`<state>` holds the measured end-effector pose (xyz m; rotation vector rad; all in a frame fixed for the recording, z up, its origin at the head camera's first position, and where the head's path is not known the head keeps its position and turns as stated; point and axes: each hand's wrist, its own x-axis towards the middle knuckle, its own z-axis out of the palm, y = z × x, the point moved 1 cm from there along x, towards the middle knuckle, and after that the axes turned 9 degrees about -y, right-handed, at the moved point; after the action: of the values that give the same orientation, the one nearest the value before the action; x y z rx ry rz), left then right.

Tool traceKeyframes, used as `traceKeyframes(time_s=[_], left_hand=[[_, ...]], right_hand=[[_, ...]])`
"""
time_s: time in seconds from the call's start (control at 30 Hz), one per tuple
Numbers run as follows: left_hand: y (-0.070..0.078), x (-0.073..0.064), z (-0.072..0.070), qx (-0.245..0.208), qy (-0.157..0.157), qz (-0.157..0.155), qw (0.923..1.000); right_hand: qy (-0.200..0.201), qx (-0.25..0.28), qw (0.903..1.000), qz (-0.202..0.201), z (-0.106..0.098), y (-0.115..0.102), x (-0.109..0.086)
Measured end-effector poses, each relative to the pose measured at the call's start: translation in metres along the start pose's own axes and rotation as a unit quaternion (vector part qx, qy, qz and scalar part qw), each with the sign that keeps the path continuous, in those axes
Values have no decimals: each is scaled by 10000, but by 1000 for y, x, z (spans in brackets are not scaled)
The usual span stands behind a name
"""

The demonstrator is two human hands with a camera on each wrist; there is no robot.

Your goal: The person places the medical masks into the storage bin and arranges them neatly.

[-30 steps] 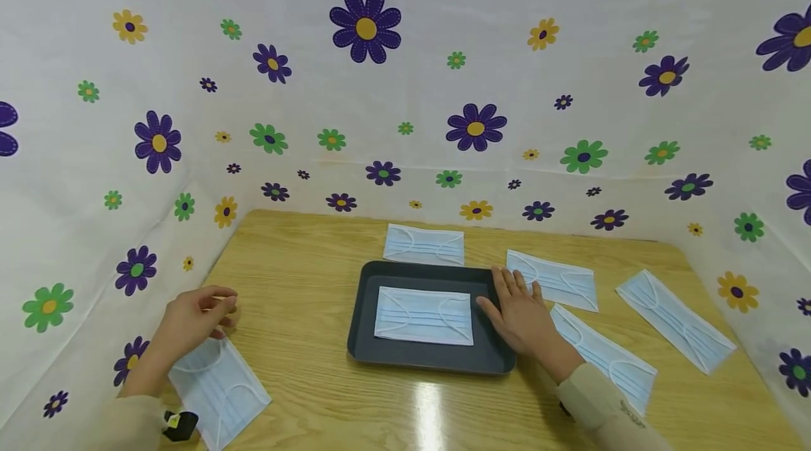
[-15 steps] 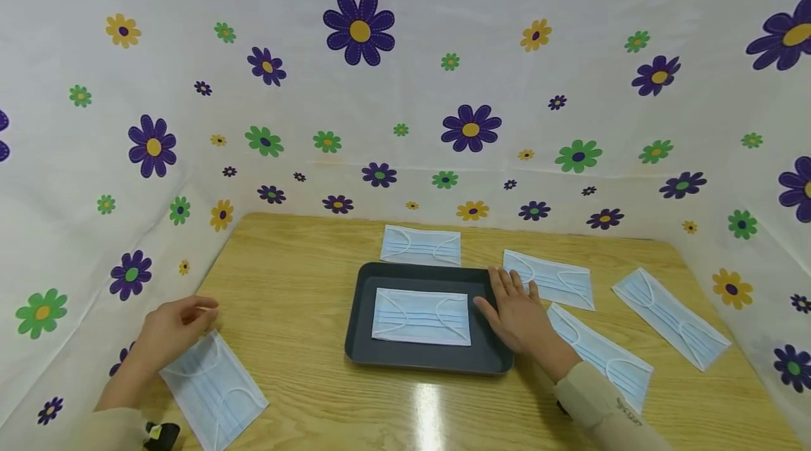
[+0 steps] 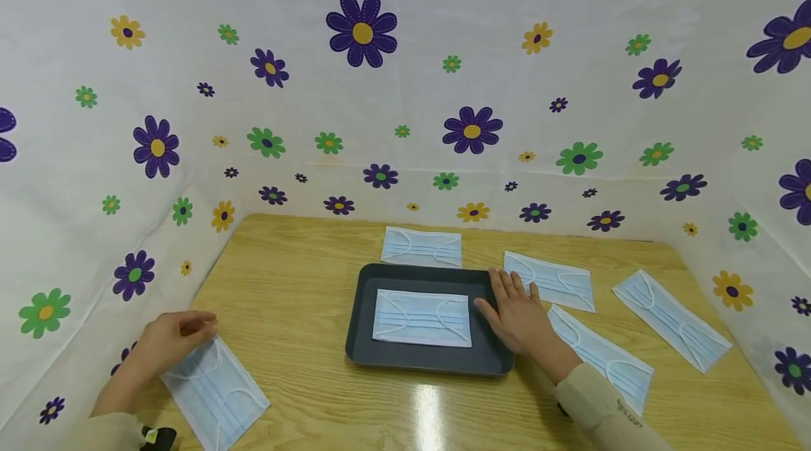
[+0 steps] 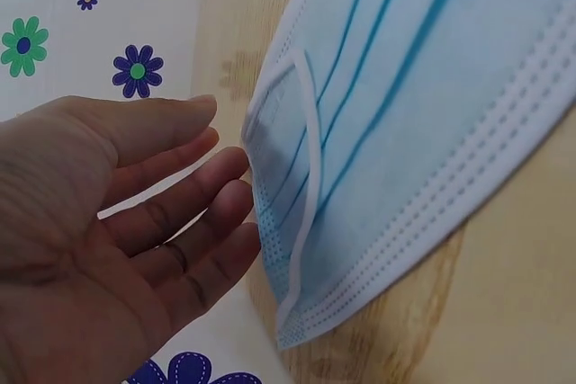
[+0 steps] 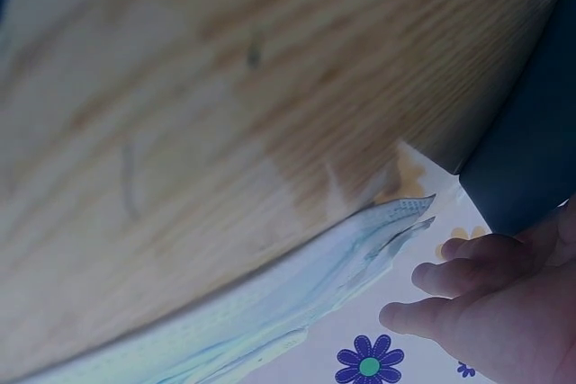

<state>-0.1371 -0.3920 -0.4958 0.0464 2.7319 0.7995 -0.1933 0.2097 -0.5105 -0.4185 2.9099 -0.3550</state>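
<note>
My left hand (image 3: 170,345) is at the far end of a light blue face mask (image 3: 218,391) on the table's left side. In the left wrist view, its fingers are loosely bent at the short edge and ear loop of that face mask (image 4: 387,123); thumb and fingertips stand apart, with nothing pinched. Whether a fingertip touches the edge is hard to tell. My right hand (image 3: 519,317) lies with straight fingers over the right rim of a dark grey tray (image 3: 431,359). Inside the tray lies another face mask (image 3: 421,317), flat, loops up.
Behind the tray lies a face mask (image 3: 421,245). To its right are another mask (image 3: 560,282), one partly behind my right forearm (image 3: 608,359), and one farther right (image 3: 671,321). Flower-printed cloth (image 3: 405,85) walls the wooden table (image 3: 304,296) at back and sides.
My left hand has shifted left, then slightly down, to the far edge of the left face mask. The right hand stays at the tray's right rim. The tray and masks have not visibly moved.
</note>
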Motion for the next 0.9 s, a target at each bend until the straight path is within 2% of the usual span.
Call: traceKeyframes(time_s=[0.4,0.63,0.9], left_hand=[[-5,3,3,29,-52,-174,9998],[-8,4,7,74,86,-311,9995],[-9,4,7,-10,-54,-217,9998]], right_hand=[[23,15,10000,1,0,0,-1],[22,19,10000,8,-1,0,0],[56,13,10000,2,0,0,0]])
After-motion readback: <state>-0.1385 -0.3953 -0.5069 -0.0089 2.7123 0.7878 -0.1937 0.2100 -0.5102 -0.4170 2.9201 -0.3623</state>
